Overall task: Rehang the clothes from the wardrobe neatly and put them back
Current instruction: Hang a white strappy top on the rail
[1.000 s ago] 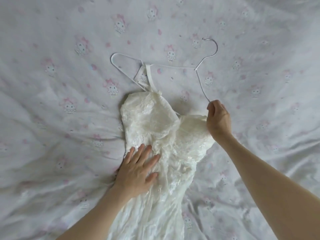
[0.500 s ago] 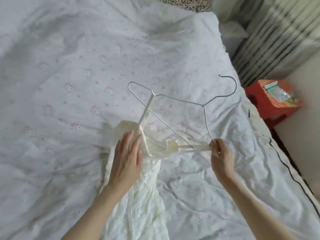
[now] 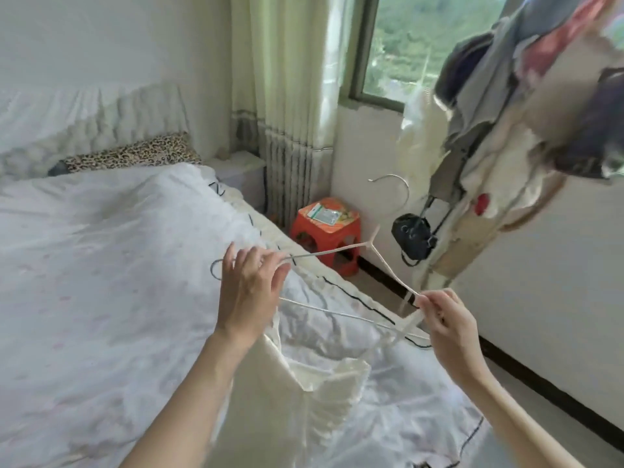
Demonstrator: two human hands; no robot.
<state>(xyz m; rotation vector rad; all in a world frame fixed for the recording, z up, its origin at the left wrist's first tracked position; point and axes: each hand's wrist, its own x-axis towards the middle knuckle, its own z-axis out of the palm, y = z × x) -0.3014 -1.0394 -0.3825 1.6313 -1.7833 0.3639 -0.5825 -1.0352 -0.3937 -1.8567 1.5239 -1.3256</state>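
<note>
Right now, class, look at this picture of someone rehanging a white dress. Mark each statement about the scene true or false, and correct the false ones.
1. Both hands are lifted above the bed, handling the hanger. True: the left hand is at one end of the wire and the right hand at the other.
2. The right hand pinches a strap of the white dress. True.
3. The stool by the bed is blue. False: it is red-orange.
4. The stool top is bare. False: a small packet lies on it.
5. The curtain fully covers the window. False: greenery shows through uncovered glass.
</note>
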